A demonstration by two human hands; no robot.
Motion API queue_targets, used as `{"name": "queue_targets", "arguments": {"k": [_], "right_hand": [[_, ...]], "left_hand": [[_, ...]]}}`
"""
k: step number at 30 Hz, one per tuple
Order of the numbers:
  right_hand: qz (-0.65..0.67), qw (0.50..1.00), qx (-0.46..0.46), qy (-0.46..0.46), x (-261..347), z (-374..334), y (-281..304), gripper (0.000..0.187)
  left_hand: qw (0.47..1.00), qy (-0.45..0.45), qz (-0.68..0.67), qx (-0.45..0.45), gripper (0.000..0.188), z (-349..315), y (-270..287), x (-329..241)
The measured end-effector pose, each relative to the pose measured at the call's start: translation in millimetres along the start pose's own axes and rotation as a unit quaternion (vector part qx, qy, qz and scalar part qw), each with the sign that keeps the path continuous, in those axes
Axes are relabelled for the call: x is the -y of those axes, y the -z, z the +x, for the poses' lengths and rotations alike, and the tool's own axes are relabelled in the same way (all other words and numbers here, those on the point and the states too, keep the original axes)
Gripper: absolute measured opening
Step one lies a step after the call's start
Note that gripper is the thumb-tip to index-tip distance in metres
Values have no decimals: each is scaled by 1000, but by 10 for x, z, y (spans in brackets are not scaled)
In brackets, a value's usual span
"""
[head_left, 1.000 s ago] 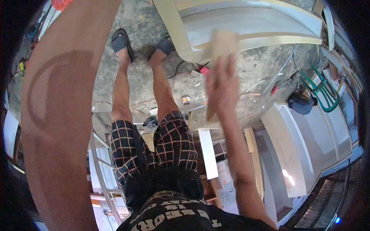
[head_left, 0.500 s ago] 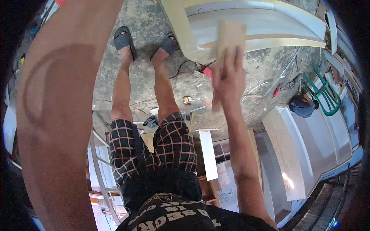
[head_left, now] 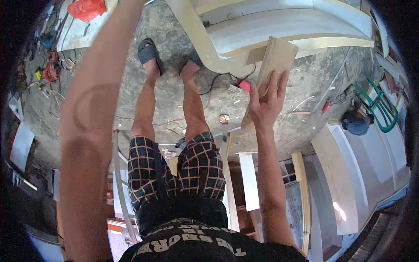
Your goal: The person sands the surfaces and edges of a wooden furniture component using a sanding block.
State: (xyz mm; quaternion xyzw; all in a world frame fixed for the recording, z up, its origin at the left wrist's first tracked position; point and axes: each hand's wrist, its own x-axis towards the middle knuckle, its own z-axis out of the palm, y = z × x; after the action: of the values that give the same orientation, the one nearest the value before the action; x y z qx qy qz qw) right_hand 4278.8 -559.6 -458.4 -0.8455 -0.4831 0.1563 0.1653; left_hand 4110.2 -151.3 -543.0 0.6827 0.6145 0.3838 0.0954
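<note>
My right hand (head_left: 269, 102) grips a light wooden board (head_left: 280, 56), with fingers laid along its face and the thumb at its left edge. The board slants up to the right, and its lower end shows below the hand. Past it lies a large curved cream-and-white furniture frame (head_left: 297, 26), which the board overlaps in the picture; I cannot tell whether they touch. My left forearm (head_left: 94, 87) rises along the left side and runs out at the top edge, so the left hand is out of sight.
A red plastic bag (head_left: 87, 9) lies on a white panel at the upper left. Cables and a red-ended tool (head_left: 244, 85) are on the concrete floor (head_left: 170, 26). Curved white cabinet parts (head_left: 345, 174) and a green chair (head_left: 379, 107) stand at the right, near another person (head_left: 355, 122).
The board has turned from nearly upright to a rightward slant, showing more of its face. My left forearm appears farther from the camera. The whole view has shifted slightly.
</note>
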Motion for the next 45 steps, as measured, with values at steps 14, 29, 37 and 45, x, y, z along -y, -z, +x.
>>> {"name": "queue_targets", "arguments": {"k": [14, 29, 37, 45], "right_hand": [[255, 906, -108, -319, -252, -599, 11, 72], [300, 892, -9, -338, -218, -831, -277, 67], [361, 845, -17, -394, -359, -893, -268, 67], [381, 768, 68, -510, -326, -977, -303, 68]], "left_hand": [[827, -300, -46, 473, 68, -2611, 683, -1475], [791, -170, 123, 575, 79, -2146, 1369, -1002], [744, -191, -37, 639, 74, -2753, 1829, -1179], [812, -123, 230, 522, 91, -1717, 2001, -20]]}}
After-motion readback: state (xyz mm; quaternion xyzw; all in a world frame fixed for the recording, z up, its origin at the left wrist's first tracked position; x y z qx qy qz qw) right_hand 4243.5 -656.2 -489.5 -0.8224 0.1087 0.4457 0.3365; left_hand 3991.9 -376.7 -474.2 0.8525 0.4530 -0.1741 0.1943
